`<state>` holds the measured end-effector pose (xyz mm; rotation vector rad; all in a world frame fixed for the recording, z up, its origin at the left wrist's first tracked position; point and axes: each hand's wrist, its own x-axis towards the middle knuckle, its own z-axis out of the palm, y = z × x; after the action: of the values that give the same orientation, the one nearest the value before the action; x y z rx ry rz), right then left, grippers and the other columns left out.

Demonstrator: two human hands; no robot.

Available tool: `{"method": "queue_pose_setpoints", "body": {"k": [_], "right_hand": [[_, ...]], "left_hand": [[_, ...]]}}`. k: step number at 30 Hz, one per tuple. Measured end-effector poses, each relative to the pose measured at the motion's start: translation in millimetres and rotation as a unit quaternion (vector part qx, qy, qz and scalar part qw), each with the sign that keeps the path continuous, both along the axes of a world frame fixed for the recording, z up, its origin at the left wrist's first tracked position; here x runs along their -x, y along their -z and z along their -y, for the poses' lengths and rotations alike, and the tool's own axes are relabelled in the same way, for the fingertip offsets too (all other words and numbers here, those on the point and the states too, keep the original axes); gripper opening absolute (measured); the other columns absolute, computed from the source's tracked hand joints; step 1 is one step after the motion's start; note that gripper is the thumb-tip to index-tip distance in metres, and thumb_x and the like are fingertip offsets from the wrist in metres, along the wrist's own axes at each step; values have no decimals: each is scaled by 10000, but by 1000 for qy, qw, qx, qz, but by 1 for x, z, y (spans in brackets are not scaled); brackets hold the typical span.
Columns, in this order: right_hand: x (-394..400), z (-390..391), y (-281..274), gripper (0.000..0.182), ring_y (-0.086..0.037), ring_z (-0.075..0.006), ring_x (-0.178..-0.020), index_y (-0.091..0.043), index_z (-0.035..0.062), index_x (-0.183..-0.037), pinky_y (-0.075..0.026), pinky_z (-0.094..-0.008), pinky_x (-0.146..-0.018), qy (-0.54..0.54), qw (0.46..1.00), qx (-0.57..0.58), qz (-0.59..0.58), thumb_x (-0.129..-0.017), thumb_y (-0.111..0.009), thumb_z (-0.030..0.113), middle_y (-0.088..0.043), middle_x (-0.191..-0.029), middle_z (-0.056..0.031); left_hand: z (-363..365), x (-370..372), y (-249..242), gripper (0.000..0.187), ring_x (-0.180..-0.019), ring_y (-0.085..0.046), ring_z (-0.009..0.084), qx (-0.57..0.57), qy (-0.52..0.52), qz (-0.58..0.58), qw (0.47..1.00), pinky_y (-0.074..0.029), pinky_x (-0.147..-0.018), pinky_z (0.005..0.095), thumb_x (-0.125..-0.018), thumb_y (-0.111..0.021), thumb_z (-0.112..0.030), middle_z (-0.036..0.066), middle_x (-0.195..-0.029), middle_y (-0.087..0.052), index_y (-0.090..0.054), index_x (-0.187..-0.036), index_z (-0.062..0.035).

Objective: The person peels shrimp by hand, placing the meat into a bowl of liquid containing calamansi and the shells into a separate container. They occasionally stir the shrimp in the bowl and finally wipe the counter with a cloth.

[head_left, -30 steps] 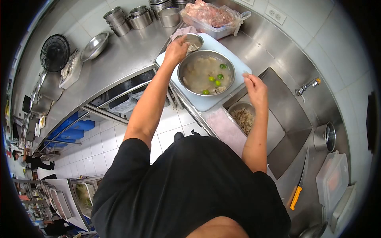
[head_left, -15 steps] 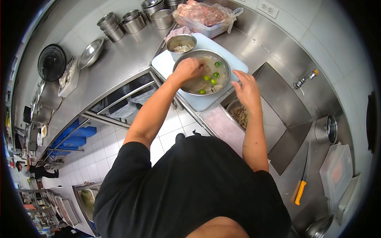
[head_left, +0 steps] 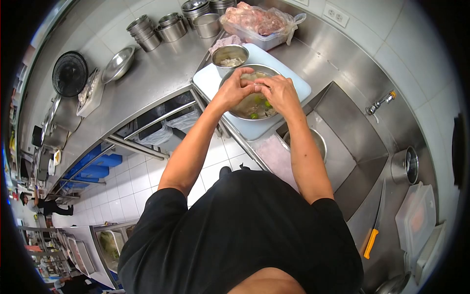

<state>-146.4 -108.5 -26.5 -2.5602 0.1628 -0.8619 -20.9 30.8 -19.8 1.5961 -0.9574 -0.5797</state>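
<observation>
A metal bowl (head_left: 254, 119) of cloudy broth stands on a pale blue cutting board (head_left: 248, 130). Several round green fruits (head_left: 254, 115), like small limes, float in it. Over the bowl, my left hand (head_left: 238, 91) and my right hand (head_left: 280, 94) meet with fingertips pressed together. Whatever they pinch, if anything, is hidden by the fingers. Behind the bowl is a smaller metal pot (head_left: 226, 51) holding pale pieces.
To the right is a sink (head_left: 362, 117) with a faucet (head_left: 381, 103); a round metal container (head_left: 320, 142) sits near my right forearm. An orange-handled knife (head_left: 371, 243) lies on the counter. Bagged raw meat (head_left: 257, 19) fills a tub behind the board. A person (head_left: 49, 203) stands far left.
My left hand has come up out of the broth. My right hand has moved left from beside the rim to meet it above the bowl. The view has shifted slightly.
</observation>
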Motion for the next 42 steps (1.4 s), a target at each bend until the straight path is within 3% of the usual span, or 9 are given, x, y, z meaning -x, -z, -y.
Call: {"method": "queue_pose_setpoints", "body": {"k": [4, 14, 16, 18, 22, 25, 29, 34, 42], "right_hand": [[6, 2, -4, 175, -632, -329, -884, -692, 101, -992, -458, -436, -799, -2, 992, -123, -33, -869, -634, 210, -702, -870, -110], [22, 6, -10, 139, -607, -302, -957, -665, 112, -951, -422, -445, -849, -17, 996, -70, -60, -882, -608, 218, -687, -940, -98], [29, 13, -7, 141, -608, -302, -947, -663, 108, -948, -423, -441, -842, -4, 997, -65, -41, -883, -609, 220, -687, -935, -96], [43, 24, -3, 161, -605, -313, -946, -675, 98, -967, -434, -451, -844, 40, 996, -72, 35, -885, -609, 220, -686, -930, -104], [83, 47, 20, 179, -603, -331, -981, -697, 89, -999, -452, -452, -872, 166, 979, -92, 70, -875, -625, 196, -690, -948, -128], [111, 60, 44, 202, -600, -345, -997, -703, 89, -1033, -452, -442, -895, 262, 958, -64, -94, -864, -638, 178, -689, -991, -133], [108, 48, 48, 281, -596, -349, -994, -694, 83, -1114, -440, -441, -923, 212, 977, 13, 5, -844, -655, 150, -671, -1085, -134], [51, -9, -9, 288, -618, -368, -916, -667, 55, -1131, -480, -443, -839, 69, 993, -61, 77, -863, -635, 156, -680, -978, -179], [7, -20, -6, 252, -653, -404, -833, -684, 25, -1053, -518, -470, -731, 16, 991, -129, -30, -861, -585, 154, -676, -906, -232]], "left_hand": [[-1, 3, 5, 446, -853, -594, 90, -5, 7, -60, 998, -457, -762, 234, -878, -732, -274, 37, -929, -656, -532, -1212, -57], [-4, -5, 12, 133, -595, -476, 83, -4, 112, -353, 929, -405, -528, 230, -970, -582, -229, -25, -717, -502, -555, -991, -100], [-3, -15, 19, 154, -655, -549, 117, -57, 80, -246, 964, -464, -595, 273, -944, -610, -218, 14, -747, -580, -610, -1024, -86], [-4, -16, 27, 212, -736, -625, 189, -123, 6, 72, 990, -503, -679, 328, -914, -622, -211, 76, -828, -653, -632, -1090, -92], [-8, -10, 43, 366, -926, -683, 324, -192, -5, 438, 878, -517, -841, 409, -860, -622, -202, 179, -996, -702, -626, -1218, -127], [-5, 4, 47, 269, -897, -674, 348, -250, -43, 398, 881, -529, -798, 436, -870, -573, -180, 177, -945, -702, -661, -1114, -108], [3, -1, 40, 201, -838, -687, 337, -164, -46, 311, 935, -531, -758, 422, -871, -597, -186, 190, -891, -698, -668, -1020, -71], [10, 15, 19, 226, -781, -638, 75, -34, -3, -119, 992, -466, -634, 203, -931, -623, -171, 34, -935, -706, -638, -1092, -13], [-11, 10, 5, 235, -751, -620, 61, -56, -35, -51, 996, -417, -572, 197, -928, -653, -216, 14, -904, -695, -649, -1066, -26]]}}
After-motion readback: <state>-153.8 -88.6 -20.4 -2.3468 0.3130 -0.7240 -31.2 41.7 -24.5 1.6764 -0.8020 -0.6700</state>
